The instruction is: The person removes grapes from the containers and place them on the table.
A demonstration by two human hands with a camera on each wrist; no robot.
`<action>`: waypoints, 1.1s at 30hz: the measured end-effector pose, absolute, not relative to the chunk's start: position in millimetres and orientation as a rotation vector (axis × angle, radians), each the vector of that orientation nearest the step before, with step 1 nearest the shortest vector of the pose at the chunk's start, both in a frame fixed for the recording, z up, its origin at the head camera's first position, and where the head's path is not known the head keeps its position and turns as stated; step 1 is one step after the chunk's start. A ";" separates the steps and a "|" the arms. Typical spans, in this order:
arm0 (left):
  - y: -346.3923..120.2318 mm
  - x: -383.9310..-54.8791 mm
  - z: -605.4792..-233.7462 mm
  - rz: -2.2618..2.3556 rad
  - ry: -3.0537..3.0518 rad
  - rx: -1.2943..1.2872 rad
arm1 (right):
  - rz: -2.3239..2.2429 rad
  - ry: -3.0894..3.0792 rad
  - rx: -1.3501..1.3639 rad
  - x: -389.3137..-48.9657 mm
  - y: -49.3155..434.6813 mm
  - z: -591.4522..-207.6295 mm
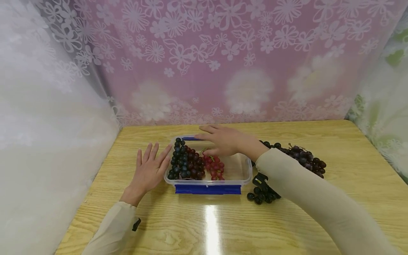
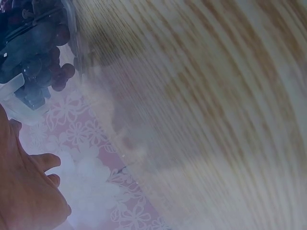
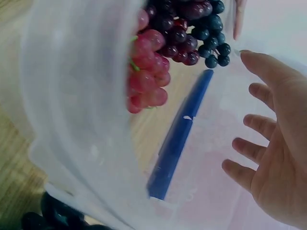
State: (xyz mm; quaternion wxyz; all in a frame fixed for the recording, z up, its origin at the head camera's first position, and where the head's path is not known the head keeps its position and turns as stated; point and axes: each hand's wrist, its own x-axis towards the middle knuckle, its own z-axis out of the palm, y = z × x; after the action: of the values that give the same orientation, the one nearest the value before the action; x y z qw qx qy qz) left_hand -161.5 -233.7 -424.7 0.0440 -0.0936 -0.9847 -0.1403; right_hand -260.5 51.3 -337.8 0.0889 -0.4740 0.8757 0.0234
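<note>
A clear plastic container (image 1: 197, 182) with blue latches (image 1: 208, 189) stands on the table. Inside, from left to right, lie a blackish bunch of grapes (image 1: 179, 164), a dark red bunch (image 1: 195, 164) and a smaller bright red bunch (image 1: 216, 169). My left hand (image 1: 149, 171) has its fingers spread by the container's left wall, fingertips close to the rim. Over the container's back half reaches my right hand (image 1: 223, 141), above the bright red bunch in the head view. The right wrist view shows its fingers (image 3: 259, 125) apart with nothing between them.
More dark grapes (image 1: 302, 159) lie on the wooden table (image 1: 178, 226) to the right, partly behind my right sleeve (image 1: 306, 191). A small black bunch (image 1: 262, 196) lies nearer the front. A pink flowered curtain (image 1: 223, 71) hangs along the back edge.
</note>
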 end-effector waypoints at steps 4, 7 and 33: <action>-232.7 -161.2 -424.0 -0.436 -3.006 -0.286 | 0.071 2.591 -1.458 -257.7 49.9 -344.8; -232.5 -161.1 -423.3 -0.445 -2.996 -0.290 | 0.091 2.589 -1.434 -254.0 50.5 -347.7; -233.3 -159.7 -424.6 -0.458 -2.990 -0.287 | 0.246 2.454 -1.483 -235.6 48.9 -370.2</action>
State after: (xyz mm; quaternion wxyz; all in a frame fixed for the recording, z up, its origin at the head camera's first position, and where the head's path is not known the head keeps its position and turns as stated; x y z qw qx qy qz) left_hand -159.7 -233.3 -424.6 0.0517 -0.0945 -0.9827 -0.1504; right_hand -235.6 48.9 -370.2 0.1315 -0.5110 0.8452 0.0847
